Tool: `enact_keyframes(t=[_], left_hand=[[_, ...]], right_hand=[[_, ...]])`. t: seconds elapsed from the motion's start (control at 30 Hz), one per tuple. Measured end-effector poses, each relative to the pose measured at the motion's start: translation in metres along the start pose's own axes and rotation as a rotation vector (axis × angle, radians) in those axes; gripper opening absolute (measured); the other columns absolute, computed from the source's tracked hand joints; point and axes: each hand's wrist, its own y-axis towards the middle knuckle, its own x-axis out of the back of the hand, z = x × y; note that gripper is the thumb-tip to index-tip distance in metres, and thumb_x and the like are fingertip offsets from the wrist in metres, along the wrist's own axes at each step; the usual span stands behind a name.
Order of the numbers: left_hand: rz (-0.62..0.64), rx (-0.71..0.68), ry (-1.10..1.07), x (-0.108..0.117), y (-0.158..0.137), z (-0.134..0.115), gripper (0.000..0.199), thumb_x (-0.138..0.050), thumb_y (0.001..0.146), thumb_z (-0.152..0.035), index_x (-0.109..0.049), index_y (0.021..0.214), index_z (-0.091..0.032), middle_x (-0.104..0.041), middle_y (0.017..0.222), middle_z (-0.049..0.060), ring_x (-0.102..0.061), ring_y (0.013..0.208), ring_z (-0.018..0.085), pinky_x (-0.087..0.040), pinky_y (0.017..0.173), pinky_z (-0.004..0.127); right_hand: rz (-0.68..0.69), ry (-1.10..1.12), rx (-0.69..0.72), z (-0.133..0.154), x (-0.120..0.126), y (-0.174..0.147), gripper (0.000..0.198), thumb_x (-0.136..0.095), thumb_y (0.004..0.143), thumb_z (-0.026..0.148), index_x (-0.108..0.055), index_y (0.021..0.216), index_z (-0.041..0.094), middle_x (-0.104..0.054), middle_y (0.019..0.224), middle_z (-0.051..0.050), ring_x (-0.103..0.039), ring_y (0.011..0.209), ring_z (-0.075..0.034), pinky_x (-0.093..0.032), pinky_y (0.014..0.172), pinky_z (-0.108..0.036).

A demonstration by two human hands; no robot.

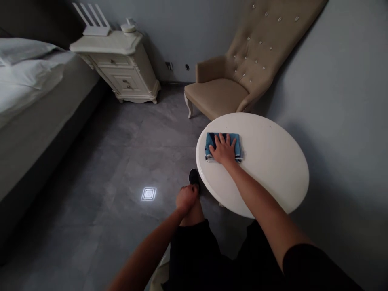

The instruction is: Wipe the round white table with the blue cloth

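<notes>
Folded blue cloth (211, 140) near far-left rim of round white table (273, 165), under right hand (224, 152), beige tufted armchair (222, 93) behind table, white wooden nightstand (121, 66) between armchair and pale-sheeted bed (39, 101) at left

Right arm (260, 192) extended, fingers (222, 139) spread, left fingers (190, 189) curled on leg (194, 213)

Under the right hand (223, 151) is a rounded white table (273, 165). Beyond the hand stands a tan tufted armchair (250, 64) with a grey wall (188, 32) behind. Farther off, ahead and to the hand's left, is a cream nightstand (121, 72); well to the hand's left, a bed (39, 93) with pale bedding. Dim light covers the grey floor (121, 153) left of the hand.
</notes>
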Motion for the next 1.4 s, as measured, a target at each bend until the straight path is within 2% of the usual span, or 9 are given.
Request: enact_keyframes(t=[0.23,0.37,0.43,0.53,0.63,0.77,0.93,1.17,1.4], left_hand=[[0.043,0.017,-0.044,0.002,0.015,0.008,0.047,-0.044,0.115,-0.043,-0.087,0.116,-0.023,-0.087,0.119,0.015,-0.08,0.111,0.03,-0.056,0.092,0.036],[0.054,0.052,-0.062,0.001,0.023,0.02,0.044,-0.047,0.115,-0.044,-0.087,0.124,-0.027,-0.087,0.119,0.013,-0.08,0.112,0.031,-0.055,0.089,0.036],[0.053,0.072,-0.074,0.0,0.026,0.026,0.043,-0.048,0.116,-0.044,-0.086,0.125,-0.028,-0.087,0.118,0.012,-0.08,0.111,0.03,-0.054,0.088,0.035],[0.053,0.091,-0.074,0.001,0.029,0.032,0.041,-0.049,0.116,-0.043,-0.086,0.126,-0.029,-0.087,0.118,0.01,-0.08,0.11,0.029,-0.053,0.089,0.034],[0.059,0.092,-0.049,0.004,0.03,0.031,0.04,-0.049,0.115,-0.042,-0.086,0.124,-0.027,-0.087,0.119,0.011,-0.079,0.114,0.029,-0.053,0.091,0.033],[0.052,0.079,-0.073,0.007,0.027,0.023,0.048,-0.045,0.116,-0.045,-0.087,0.115,-0.024,-0.087,0.116,0.013,-0.08,0.111,0.03,-0.054,0.09,0.034],[0.016,0.063,-0.071,0.004,0.021,0.019,0.048,-0.044,0.114,-0.042,-0.086,0.106,-0.02,-0.086,0.117,0.017,-0.08,0.109,0.03,-0.056,0.091,0.035],[-0.02,0.078,-0.041,-0.002,0.005,0.016,0.048,-0.045,0.113,-0.042,-0.086,0.116,-0.018,-0.085,0.125,0.019,-0.082,0.115,0.03,-0.059,0.096,0.035],[-0.063,0.05,-0.016,-0.004,-0.01,0.012,0.05,-0.041,0.115,-0.038,-0.086,0.118,-0.015,-0.085,0.126,0.021,-0.082,0.118,0.031,-0.06,0.1,0.036]], right_hand=[[0.036,0.009,-0.045,-0.026,-0.012,0.147,0.077,-0.031,0.116,0.059,-0.041,0.179,0.016,-0.029,0.188,-0.016,-0.016,0.172,-0.052,-0.008,0.133,-0.087],[0.026,0.032,-0.028,-0.037,-0.017,0.209,0.068,-0.036,0.117,0.056,-0.064,0.163,0.014,-0.05,0.176,-0.02,-0.023,0.169,-0.05,-0.005,0.132,-0.086],[0.054,-0.001,-0.027,-0.039,-0.018,0.231,0.067,-0.035,0.119,0.053,-0.074,0.148,0.007,-0.061,0.163,-0.025,-0.034,0.163,-0.048,-0.004,0.131,-0.083],[0.105,-0.038,-0.026,-0.038,-0.018,0.251,0.082,-0.023,0.121,0.053,-0.077,0.132,-0.008,-0.068,0.147,-0.035,-0.047,0.153,-0.044,-0.006,0.129,-0.079],[0.099,-0.044,-0.024,-0.037,-0.018,0.253,0.085,-0.018,0.12,0.05,-0.077,0.128,-0.011,-0.069,0.144,-0.035,-0.051,0.15,-0.042,-0.007,0.13,-0.076],[0.053,-0.033,0.008,-0.031,-0.015,0.224,0.061,-0.033,0.119,0.047,-0.076,0.148,0.013,-0.064,0.163,-0.02,-0.04,0.16,-0.044,-0.011,0.133,-0.082],[0.055,-0.02,0.053,-0.006,-0.01,0.149,0.072,-0.032,0.116,0.054,-0.045,0.178,0.019,-0.03,0.188,-0.013,-0.018,0.171,-0.052,-0.012,0.133,-0.087],[0.055,-0.013,0.107,0.034,-0.006,0.008,0.074,-0.037,0.115,0.055,-0.045,0.178,0.017,-0.029,0.188,-0.014,-0.019,0.172,-0.052,-0.012,0.135,-0.084],[0.034,0.026,0.216,0.039,-0.004,-0.155,0.07,-0.051,0.113,0.054,-0.052,0.175,0.021,-0.033,0.187,-0.011,-0.019,0.174,-0.05,-0.012,0.137,-0.082]])
